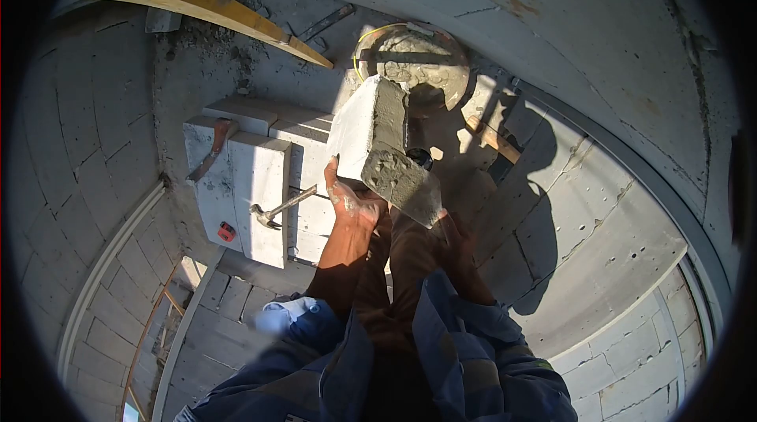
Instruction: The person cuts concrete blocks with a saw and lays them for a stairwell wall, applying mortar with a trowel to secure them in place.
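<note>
My left hand (352,205), thumb up along the side, is closed on the lower end of a white building block (352,132). Grey mortar (389,117) coats the block's narrow face, which is turned up. My right hand (455,242) is wrapped round the handle end of a trowel (430,215). Its blade lies against the near end of the block, mostly hidden under a thick layer of mortar. Beyond the block stands a round bucket (467,79) with wet mortar inside. Just left of my left hand, a claw hammer (277,211) rests on white blocks.
Stacked white blocks (259,185) lie at the left, bearing a small red item (226,231) and a curved brown-handled tool (213,152). A yellow beam (197,6) slants in at upper left. A wooden handle (498,142) lies right of the bucket. Block walls (583,217) curve around.
</note>
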A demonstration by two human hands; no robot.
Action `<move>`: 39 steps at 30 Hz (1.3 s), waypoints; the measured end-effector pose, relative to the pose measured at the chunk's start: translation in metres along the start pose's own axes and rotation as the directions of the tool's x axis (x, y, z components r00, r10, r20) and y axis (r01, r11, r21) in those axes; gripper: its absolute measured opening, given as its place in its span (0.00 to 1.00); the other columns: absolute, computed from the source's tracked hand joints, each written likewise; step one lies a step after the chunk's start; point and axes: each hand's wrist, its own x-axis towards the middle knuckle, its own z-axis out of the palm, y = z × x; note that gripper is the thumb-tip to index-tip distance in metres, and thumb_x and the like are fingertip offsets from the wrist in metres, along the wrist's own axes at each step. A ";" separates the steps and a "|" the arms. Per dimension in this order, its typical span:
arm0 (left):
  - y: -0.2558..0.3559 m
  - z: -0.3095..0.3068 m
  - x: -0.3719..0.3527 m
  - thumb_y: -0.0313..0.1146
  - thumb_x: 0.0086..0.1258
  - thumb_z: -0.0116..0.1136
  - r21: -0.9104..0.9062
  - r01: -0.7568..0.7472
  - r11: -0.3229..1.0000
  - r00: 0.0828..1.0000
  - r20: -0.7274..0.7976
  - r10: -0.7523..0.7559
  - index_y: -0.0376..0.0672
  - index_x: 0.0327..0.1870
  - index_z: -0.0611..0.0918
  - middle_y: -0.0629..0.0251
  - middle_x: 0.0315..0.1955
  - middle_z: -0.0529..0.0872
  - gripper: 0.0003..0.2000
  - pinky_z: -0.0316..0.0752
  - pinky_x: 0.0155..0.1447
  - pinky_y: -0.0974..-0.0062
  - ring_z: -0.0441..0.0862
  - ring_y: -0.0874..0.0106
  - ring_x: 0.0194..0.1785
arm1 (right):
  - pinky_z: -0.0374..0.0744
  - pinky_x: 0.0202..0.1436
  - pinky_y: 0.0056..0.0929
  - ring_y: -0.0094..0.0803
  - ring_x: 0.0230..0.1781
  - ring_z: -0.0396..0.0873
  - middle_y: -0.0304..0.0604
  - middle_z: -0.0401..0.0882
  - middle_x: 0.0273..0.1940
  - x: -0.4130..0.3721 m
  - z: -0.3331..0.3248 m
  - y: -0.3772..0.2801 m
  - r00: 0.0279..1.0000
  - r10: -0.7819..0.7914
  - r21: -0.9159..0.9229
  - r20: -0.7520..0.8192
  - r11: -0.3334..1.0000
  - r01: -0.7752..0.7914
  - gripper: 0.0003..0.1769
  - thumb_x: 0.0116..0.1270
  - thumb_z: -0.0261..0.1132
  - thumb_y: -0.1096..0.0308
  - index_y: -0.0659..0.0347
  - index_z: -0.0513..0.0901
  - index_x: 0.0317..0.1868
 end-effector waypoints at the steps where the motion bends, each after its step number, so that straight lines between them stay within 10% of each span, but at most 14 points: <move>1: 0.001 -0.002 0.000 0.55 0.61 0.60 0.043 -0.028 0.999 0.999 0.029 0.027 0.43 0.64 0.72 0.54 0.54 0.79 0.34 0.81 0.54 0.53 0.81 0.56 0.53 | 0.79 0.31 0.37 0.46 0.31 0.82 0.50 0.80 0.36 -0.005 0.000 -0.001 0.997 -0.065 0.038 -0.036 0.997 0.066 0.28 0.46 0.74 0.68 0.64 0.81 0.51; 6: 0.007 -0.007 0.004 0.56 0.61 0.61 0.142 -0.171 0.975 0.981 0.113 0.155 0.44 0.62 0.74 0.55 0.50 0.82 0.32 0.80 0.51 0.52 0.82 0.57 0.50 | 0.78 0.28 0.36 0.45 0.29 0.81 0.49 0.79 0.32 -0.009 -0.007 0.001 0.990 -0.143 0.168 -0.005 0.976 0.142 0.25 0.52 0.74 0.68 0.69 0.80 0.50; 12: 0.021 -0.012 -0.015 0.53 0.61 0.63 0.070 -0.147 0.987 0.989 0.002 0.147 0.41 0.62 0.73 0.56 0.54 0.81 0.33 0.83 0.51 0.53 0.83 0.58 0.54 | 0.78 0.50 0.38 0.49 0.46 0.83 0.57 0.84 0.43 0.089 0.041 0.079 0.845 0.517 0.069 0.136 0.846 -0.528 0.23 0.59 0.71 0.62 0.66 0.79 0.51; 15: 0.031 -0.031 -0.020 0.49 0.60 0.64 0.028 -0.132 0.991 0.989 0.072 0.129 0.43 0.66 0.70 0.57 0.61 0.76 0.34 0.80 0.58 0.55 0.78 0.55 0.59 | 0.77 0.25 0.32 0.31 0.22 0.80 0.49 0.80 0.28 0.153 0.074 0.122 0.824 0.498 0.108 0.270 0.835 -0.540 0.16 0.59 0.69 0.66 0.68 0.78 0.43; 17: 0.043 -0.049 -0.018 0.51 0.61 0.62 0.229 -0.229 0.946 0.960 0.216 0.180 0.43 0.69 0.68 0.55 0.63 0.74 0.36 0.75 0.62 0.54 0.78 0.54 0.60 | 0.76 0.25 0.39 0.41 0.21 0.80 0.51 0.81 0.27 0.188 0.068 0.106 0.734 0.490 0.383 0.471 0.636 -0.670 0.16 0.57 0.68 0.62 0.66 0.79 0.39; 19: 0.056 -0.053 -0.032 0.49 0.58 0.62 0.357 -0.224 0.907 0.974 0.107 0.198 0.41 0.68 0.69 0.57 0.60 0.78 0.37 0.72 0.64 0.57 0.76 0.57 0.62 | 0.71 0.17 0.35 0.29 0.15 0.74 0.44 0.79 0.25 0.210 0.091 0.119 0.635 0.446 0.482 0.631 0.416 -0.771 0.14 0.57 0.68 0.62 0.64 0.79 0.38; 25: 0.099 -0.118 -0.016 0.47 0.59 0.60 0.472 -0.209 0.856 0.953 0.297 0.069 0.38 0.69 0.68 0.54 0.61 0.77 0.36 0.73 0.64 0.61 0.77 0.60 0.62 | 0.77 0.30 0.31 0.29 0.28 0.79 0.45 0.79 0.38 0.245 0.122 0.085 0.551 0.540 0.115 0.636 0.640 -0.760 0.23 0.56 0.72 0.59 0.66 0.82 0.47; 27: 0.101 -0.129 -0.012 0.48 0.59 0.60 0.515 -0.269 0.814 0.946 0.298 0.124 0.38 0.69 0.67 0.54 0.62 0.76 0.38 0.73 0.63 0.61 0.76 0.59 0.62 | 0.76 0.29 0.30 0.28 0.26 0.78 0.44 0.79 0.38 0.248 0.123 0.070 0.468 0.561 0.265 0.683 0.407 -0.874 0.21 0.56 0.72 0.59 0.65 0.82 0.46; 39: 0.094 -0.084 -0.009 0.51 0.55 0.62 0.505 -0.209 0.837 0.972 0.205 0.119 0.41 0.71 0.65 0.52 0.62 0.75 0.42 0.72 0.63 0.56 0.75 0.56 0.63 | 0.70 0.23 0.24 0.22 0.21 0.72 0.34 0.74 0.27 0.221 0.064 0.090 0.713 0.277 0.528 0.644 0.513 -0.677 0.20 0.59 0.68 0.64 0.63 0.81 0.50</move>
